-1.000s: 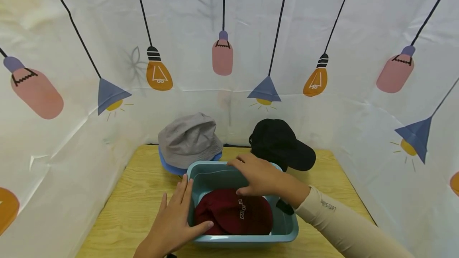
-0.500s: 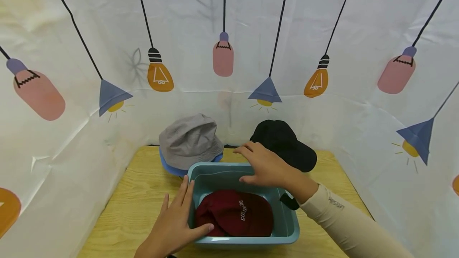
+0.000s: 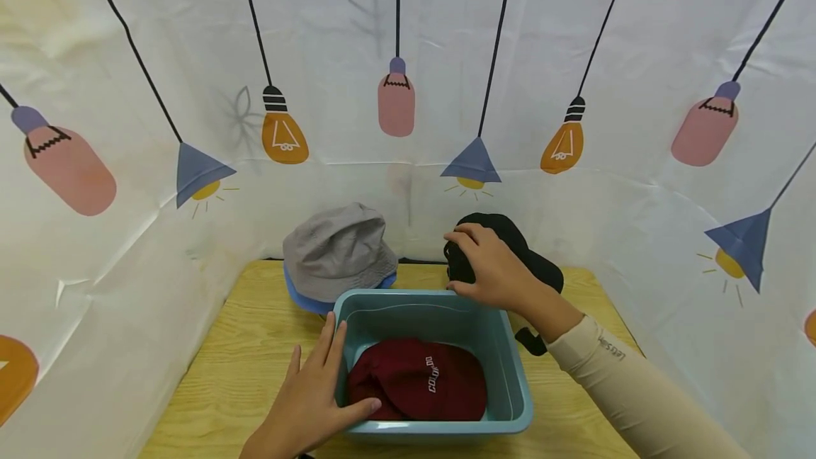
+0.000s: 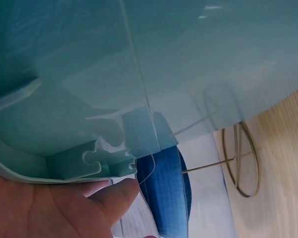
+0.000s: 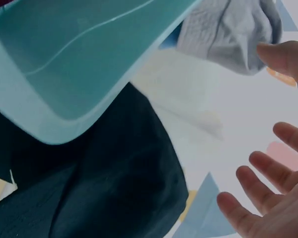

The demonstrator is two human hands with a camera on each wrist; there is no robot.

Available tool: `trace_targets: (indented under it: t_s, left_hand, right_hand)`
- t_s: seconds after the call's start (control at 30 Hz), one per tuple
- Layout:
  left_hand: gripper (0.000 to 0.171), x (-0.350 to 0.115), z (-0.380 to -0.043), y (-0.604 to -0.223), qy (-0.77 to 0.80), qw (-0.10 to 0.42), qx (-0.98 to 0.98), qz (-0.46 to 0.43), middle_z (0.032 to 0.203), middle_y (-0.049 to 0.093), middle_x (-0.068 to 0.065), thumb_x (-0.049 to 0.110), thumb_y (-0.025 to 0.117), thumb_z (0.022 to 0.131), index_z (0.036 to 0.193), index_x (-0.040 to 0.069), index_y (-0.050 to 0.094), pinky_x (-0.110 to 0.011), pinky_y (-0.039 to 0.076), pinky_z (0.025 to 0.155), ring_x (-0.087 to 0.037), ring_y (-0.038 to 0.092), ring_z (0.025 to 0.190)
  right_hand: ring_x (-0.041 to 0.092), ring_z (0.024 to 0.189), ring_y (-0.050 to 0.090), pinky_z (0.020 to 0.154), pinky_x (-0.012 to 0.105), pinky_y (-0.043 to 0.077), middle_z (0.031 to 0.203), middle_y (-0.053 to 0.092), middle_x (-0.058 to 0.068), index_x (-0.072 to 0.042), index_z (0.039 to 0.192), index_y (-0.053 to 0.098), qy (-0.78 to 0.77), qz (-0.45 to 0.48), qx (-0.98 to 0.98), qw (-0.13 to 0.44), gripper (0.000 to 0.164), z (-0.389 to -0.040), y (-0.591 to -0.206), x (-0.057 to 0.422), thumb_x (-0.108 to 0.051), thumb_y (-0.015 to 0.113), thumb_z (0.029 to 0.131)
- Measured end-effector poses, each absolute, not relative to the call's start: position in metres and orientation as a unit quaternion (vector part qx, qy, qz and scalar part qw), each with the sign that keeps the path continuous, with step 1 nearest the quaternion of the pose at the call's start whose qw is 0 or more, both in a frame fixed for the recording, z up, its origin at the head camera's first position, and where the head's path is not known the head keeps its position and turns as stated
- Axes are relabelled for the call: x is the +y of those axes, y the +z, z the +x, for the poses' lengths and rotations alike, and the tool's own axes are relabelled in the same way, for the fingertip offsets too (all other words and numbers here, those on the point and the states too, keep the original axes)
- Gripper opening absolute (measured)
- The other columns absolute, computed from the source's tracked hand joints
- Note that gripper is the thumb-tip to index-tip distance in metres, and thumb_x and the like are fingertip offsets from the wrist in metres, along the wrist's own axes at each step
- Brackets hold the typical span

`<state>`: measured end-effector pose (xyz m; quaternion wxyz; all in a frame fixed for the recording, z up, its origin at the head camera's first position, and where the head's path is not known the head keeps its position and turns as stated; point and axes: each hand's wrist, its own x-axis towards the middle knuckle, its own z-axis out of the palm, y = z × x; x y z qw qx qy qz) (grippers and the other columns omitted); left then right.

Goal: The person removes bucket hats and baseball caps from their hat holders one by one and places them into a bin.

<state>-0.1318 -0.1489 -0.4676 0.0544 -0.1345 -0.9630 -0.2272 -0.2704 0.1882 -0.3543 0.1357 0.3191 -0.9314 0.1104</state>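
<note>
A maroon baseball cap [image 3: 408, 381] with white lettering lies inside a light teal plastic bin [image 3: 446, 428]. My left hand [image 3: 306, 402] rests against the bin's left side, fingers extended along the rim and thumb over the near left corner. Beyond the bin's far right corner, a black baseball cap [image 3: 510, 229] has its brim pointing right. In front of it in the head view is my right hand [image 3: 494, 271], covering part of its crown. The right wrist view has the right hand [image 5: 278, 198] with fingers spread, a gap between them and the black cap [image 5: 129, 183].
Behind the bin at the left, a grey bucket hat [image 3: 338, 250] sits stacked over a blue hat [image 3: 304, 297]. A thin wire loop [image 4: 251, 163] stands near the bin in the left wrist view. A white printed curtain [image 3: 408, 190] closes off the wooden table's [image 3: 217, 360] back.
My right hand has moved from over the bin, away and to the right, to the black cap. The left hand and the maroon cap have stayed in place.
</note>
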Motion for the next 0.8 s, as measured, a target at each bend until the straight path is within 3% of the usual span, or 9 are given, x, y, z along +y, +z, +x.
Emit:
trace_targets:
  t_s: [0.57,0.8]
  left_hand:
    - [0.12,-0.15,-0.133,-0.469,-0.233,0.047,-0.962,-0.136,0.176,0.005,-0.006,0.084,0.063,0.08,0.168,0.018,0.015,-0.078,0.014,0.117,-0.037,0.038,0.152]
    - [0.12,-0.151,-0.133,-0.47,-0.23,0.051,-0.962,-0.14,0.176,0.006,-0.006,0.084,0.063,0.08,0.168,0.019,0.014,-0.077,0.015,0.117,-0.036,0.033,0.154]
  right_hand:
    - [0.044,0.138,0.046,0.111,0.064,0.042,0.152,0.047,0.021,-0.008,0.145,0.054,0.126,0.257,-0.939,0.192,0.077,-0.29,-0.355,0.21,-0.04,0.087,0.083]
    - [0.047,0.138,0.044,0.112,0.066,0.04,0.153,0.043,0.025,-0.006,0.147,0.051,0.135,0.221,-0.948,0.184,0.079,-0.298,-0.359,0.221,-0.04,0.086,0.084]
